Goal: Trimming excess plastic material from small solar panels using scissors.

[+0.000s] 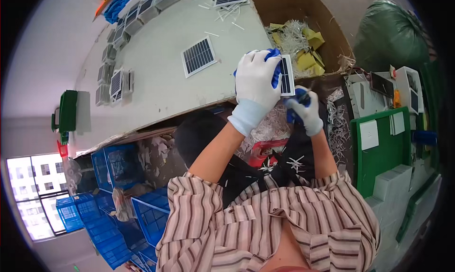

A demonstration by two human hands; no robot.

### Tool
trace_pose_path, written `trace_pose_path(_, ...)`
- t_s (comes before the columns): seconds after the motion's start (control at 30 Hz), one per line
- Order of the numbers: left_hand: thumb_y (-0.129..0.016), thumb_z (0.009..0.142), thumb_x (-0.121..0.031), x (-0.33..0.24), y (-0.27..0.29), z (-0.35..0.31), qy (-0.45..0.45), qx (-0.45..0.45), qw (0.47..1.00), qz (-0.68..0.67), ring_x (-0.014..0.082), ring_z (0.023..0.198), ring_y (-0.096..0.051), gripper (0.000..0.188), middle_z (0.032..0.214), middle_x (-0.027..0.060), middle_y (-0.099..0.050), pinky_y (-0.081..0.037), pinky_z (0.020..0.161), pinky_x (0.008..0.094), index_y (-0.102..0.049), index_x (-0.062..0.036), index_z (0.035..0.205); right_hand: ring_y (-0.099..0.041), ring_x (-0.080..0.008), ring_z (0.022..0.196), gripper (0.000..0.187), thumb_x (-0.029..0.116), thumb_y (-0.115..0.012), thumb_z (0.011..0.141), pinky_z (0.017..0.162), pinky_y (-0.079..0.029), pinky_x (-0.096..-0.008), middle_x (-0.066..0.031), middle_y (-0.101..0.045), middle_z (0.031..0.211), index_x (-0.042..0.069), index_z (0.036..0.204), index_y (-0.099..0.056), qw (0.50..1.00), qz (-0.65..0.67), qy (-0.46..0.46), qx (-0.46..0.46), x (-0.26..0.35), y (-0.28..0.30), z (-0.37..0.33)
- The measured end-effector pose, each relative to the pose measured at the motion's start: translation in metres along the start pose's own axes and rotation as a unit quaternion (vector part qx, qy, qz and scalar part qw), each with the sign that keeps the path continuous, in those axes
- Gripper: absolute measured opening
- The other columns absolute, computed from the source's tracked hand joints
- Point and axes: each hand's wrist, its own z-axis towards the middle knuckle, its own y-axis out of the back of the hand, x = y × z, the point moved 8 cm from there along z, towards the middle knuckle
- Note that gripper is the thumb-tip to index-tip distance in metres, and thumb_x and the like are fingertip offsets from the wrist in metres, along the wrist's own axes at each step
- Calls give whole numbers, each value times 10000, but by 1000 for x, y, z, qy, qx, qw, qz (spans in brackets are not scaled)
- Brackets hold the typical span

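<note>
My left hand (258, 78), in a white glove with blue coating, grips a small solar panel (287, 77) at the table's right edge. The panel has dark cells and a white border, and the hand covers its left part. Just below and right of it, my right hand (305, 112), gloved alike, is closed around a small dark thing that is blurred and partly hidden by the fingers. Another solar panel (198, 57) lies flat on the pale table (156, 78), left of my left hand.
Stacks of panels (116, 85) line the table's left side. A cardboard box (303, 9) with white shreds and yellow pieces stands beyond my hands. A green sack (391, 35) and a green crate (379, 153) are at the right. Blue crates (102, 229) stand at lower left.
</note>
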Motion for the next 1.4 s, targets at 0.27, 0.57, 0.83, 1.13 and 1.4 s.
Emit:
trace_pose_path(0.27,-659,663,-67,-11,-1,0,-41,-1,999,-22,327,1044,-523,348,1072,125,-580,-419,901,425,-619,-71,1009,-547,-53,641,127,104,-664,771,605,-457,-239,-7,-621,702,5,834,-614,993,-69,91,-18,3,1,20)
trace_pose_path(0.57,-646,679,-57,-9,-5,2,-29,-8,999,-20,324,1037,-525,339,1072,125,-579,-418,897,420,-620,-75,1016,-600,-127,613,130,66,-632,727,599,-485,-258,-41,-628,687,11,844,-626,996,76,-35,32,-20,-23,-10)
trace_pose_path(0.83,-646,700,-88,-7,0,1,-5,-1,1000,31,343,1035,-507,386,1104,130,-558,-414,890,422,-591,-84,1082,-601,-129,759,354,33,-643,793,710,-490,-253,-55,-624,878,17,1112,-491,990,32,15,-136,-25,-14,-23)
trace_pose_path(1.13,-643,680,-82,-18,-8,0,-1,19,998,65,358,1051,-493,399,1097,148,-546,-398,904,441,-586,-47,1074,-562,-206,1068,535,504,-378,946,968,-436,-377,-63,-544,1211,100,1291,-440,807,586,-18,-72,-63,-50,60)
trace_pose_path(1.4,-681,661,-77,3,17,6,37,24,992,114,353,1072,-495,439,1121,143,-545,-397,928,437,-585,-70,1089,-615,-112,728,291,285,-589,874,649,-516,-261,-53,-645,848,25,1006,-600,966,244,-43,-69,-44,-15,40)
